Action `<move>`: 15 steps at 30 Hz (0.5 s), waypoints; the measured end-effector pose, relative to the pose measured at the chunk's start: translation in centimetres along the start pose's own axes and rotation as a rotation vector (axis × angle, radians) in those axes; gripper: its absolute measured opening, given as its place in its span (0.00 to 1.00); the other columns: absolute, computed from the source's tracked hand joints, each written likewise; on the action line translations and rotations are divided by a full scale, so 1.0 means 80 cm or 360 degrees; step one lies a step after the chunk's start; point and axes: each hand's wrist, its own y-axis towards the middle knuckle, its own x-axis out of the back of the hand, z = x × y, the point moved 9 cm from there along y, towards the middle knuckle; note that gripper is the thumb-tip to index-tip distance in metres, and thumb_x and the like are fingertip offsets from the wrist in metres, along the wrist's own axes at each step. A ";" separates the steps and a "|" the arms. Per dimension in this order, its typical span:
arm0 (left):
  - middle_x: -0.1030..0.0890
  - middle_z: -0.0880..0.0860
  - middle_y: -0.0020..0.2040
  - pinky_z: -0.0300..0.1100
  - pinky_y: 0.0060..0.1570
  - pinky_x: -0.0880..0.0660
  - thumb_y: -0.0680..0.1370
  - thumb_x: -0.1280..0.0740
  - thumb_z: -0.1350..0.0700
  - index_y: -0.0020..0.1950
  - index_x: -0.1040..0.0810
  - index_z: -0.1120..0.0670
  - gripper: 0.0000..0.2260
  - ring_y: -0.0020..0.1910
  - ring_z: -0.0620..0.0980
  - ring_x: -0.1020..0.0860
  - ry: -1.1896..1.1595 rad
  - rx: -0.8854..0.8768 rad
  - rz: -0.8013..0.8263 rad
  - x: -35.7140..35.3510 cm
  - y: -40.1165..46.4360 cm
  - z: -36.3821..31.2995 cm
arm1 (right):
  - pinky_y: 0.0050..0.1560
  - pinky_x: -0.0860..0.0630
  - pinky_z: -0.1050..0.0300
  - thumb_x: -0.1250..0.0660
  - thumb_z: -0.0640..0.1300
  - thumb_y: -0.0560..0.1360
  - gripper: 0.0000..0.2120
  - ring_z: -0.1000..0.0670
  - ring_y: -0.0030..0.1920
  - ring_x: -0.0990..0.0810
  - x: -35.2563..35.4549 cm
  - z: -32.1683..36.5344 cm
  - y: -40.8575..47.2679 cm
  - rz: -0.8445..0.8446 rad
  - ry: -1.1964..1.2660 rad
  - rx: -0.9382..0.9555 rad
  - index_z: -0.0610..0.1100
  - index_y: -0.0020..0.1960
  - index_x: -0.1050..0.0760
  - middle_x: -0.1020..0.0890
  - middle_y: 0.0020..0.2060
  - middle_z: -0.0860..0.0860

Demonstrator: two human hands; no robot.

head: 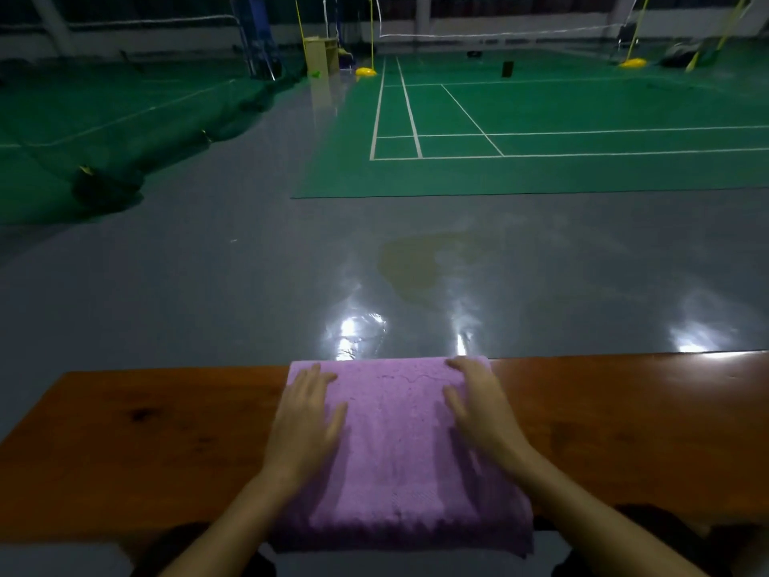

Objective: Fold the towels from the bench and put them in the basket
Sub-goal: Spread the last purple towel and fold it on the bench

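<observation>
head view: single wide-angle frame, looking forward and down over the bench edge to a sports hall.
bench: long reddish-brown wooden bench (166,431) running left to right across the lower frame; glossy top, glare at far right end.
towel: folded purple terry towel (399,451), roughly rectangular, lying flat on the bench at centre. Far edge reaches the bench's far edge; near edge overhangs the near edge toward the person.
left hand: left hand (306,414) palm down on the towel's left side, fingers straight and slightly spread, fingertips near the far left corner. Flat and wide, gripping nothing.
right hand: right hand (478,403) palm down on the towel's right side, fingers extended, fingertips at the far right corner. Also flat and wide, no pinch visible.
forearms: both bare, entering from the bottom edge, angled inward to the towel.
lap: dark clothing visible below the bench edge, either side of the towel overhang; detail too dark to tell.
floor: shiny grey floor (208,285) beyond the bench, with bright light reflections and one yellowish patch.
court: green badminton court mat (582,168) with white lines, right of centre, well beyond the bench.
net: white-topped net (499,18) strung on yellow posts with yellow bases at the back.
background left: dark green netting heaped on the floor; pale wooden stand near the posts.
</observation>
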 end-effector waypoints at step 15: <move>0.59 0.54 0.86 0.56 0.82 0.62 0.72 0.74 0.24 0.87 0.54 0.48 0.48 0.84 0.55 0.62 0.0573 0.0112 0.0423 -0.042 -0.038 0.007 | 0.82 0.46 0.46 0.64 0.71 0.81 0.40 0.44 0.82 0.42 0.002 -0.061 -0.062 0.0090 -0.0828 -0.0083 0.50 0.83 0.40 0.39 0.83 0.46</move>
